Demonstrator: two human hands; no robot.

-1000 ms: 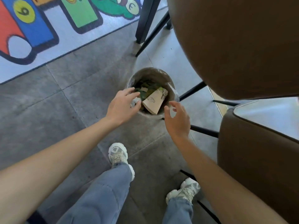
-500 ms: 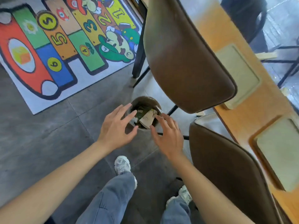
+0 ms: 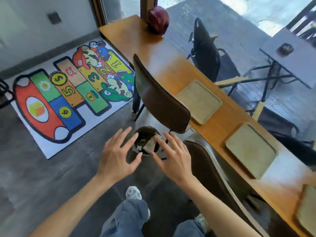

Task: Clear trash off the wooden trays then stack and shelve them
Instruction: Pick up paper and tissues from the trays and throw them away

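Observation:
My left hand (image 3: 118, 153) and my right hand (image 3: 174, 156) hover with fingers spread over a small round trash bin (image 3: 138, 132) on the floor. A tan paper wrapper (image 3: 149, 144) and green scraps lie inside the bin. Neither hand holds anything. On the long wooden table (image 3: 153, 48) to the right lie three bare wooden trays: a far one (image 3: 199, 101), a middle one (image 3: 251, 149), and a near one (image 3: 307, 211) cut off by the frame's edge.
Two brown chairs (image 3: 160, 100) (image 3: 215, 177) stand between me and the table. A colourful number rug (image 3: 68, 96) lies on the grey tile floor at left. A dark red round object (image 3: 158, 19) sits at the table's far end. Outdoor furniture shows beyond the glass.
My view has lifted from the bin toward the table, bringing the trays into sight. Both hands have drawn back and up from the bin, fingers still spread.

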